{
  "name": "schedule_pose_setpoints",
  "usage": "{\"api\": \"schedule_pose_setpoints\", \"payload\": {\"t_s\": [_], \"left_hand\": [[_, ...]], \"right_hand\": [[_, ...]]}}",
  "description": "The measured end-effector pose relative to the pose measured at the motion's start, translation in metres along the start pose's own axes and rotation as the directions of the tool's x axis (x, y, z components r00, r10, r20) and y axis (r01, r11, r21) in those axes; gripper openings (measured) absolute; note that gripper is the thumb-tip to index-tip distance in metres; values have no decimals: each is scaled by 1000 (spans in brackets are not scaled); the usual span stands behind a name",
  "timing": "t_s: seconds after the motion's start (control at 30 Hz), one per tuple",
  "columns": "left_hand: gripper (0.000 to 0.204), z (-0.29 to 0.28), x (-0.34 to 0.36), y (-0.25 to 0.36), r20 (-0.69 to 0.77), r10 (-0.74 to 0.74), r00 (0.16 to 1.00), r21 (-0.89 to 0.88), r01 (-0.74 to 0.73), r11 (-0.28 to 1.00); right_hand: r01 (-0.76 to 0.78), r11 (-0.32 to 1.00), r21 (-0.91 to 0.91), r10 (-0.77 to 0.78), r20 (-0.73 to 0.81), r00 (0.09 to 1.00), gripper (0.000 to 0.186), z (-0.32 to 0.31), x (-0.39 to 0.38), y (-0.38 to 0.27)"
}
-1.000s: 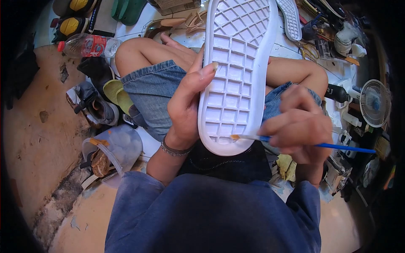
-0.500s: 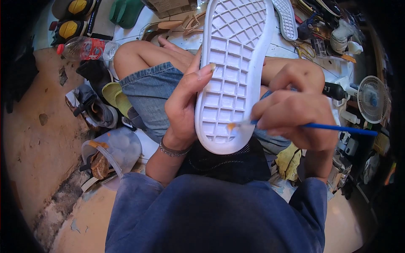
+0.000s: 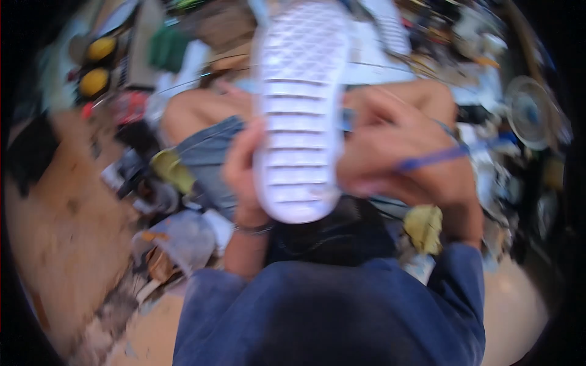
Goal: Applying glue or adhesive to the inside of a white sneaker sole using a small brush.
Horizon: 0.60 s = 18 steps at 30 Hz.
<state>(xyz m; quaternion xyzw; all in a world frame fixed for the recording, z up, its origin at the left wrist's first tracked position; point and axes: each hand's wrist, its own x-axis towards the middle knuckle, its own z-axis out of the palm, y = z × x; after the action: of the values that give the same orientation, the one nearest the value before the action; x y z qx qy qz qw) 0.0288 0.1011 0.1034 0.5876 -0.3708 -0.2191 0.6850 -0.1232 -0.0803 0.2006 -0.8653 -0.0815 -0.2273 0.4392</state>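
Note:
The picture is motion-blurred. A white shoe sole (image 3: 300,104) with a gridded tread stands upright in front of me, tread side facing up toward me. My left hand (image 3: 243,171) grips its left edge near the lower end. My right hand (image 3: 406,155) presses against the sole's right edge and holds a thin blue-handled brush (image 3: 439,157) whose handle points right. The brush tip is hidden behind my fingers. My bare knees and denim shorts (image 3: 207,165) lie under the sole.
I sit on a sandy floor (image 3: 67,232) among clutter: a clear plastic bag (image 3: 177,241) at my left, yellow round things (image 3: 97,64) at top left, a small fan (image 3: 528,113) at right, another white sole (image 3: 390,27) at the top.
The view has swung and blurred. My right hand with the brush has moved up and in against the sole's right edge. My left hand keeps its hold.

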Motion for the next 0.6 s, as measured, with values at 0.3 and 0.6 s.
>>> {"api": "schedule_pose_setpoints", "payload": {"t_s": [0.3, 0.6], "left_hand": [[40, 19, 30, 37, 364, -367, 856, -857, 462, 227], [72, -7, 22, -18, 327, -598, 731, -580, 655, 484]], "right_hand": [[-144, 989, -21, 145, 121, 982, 12, -2, 0, -11], [-255, 966, -34, 229, -341, 912, 17, -13, -23, 28]]}}
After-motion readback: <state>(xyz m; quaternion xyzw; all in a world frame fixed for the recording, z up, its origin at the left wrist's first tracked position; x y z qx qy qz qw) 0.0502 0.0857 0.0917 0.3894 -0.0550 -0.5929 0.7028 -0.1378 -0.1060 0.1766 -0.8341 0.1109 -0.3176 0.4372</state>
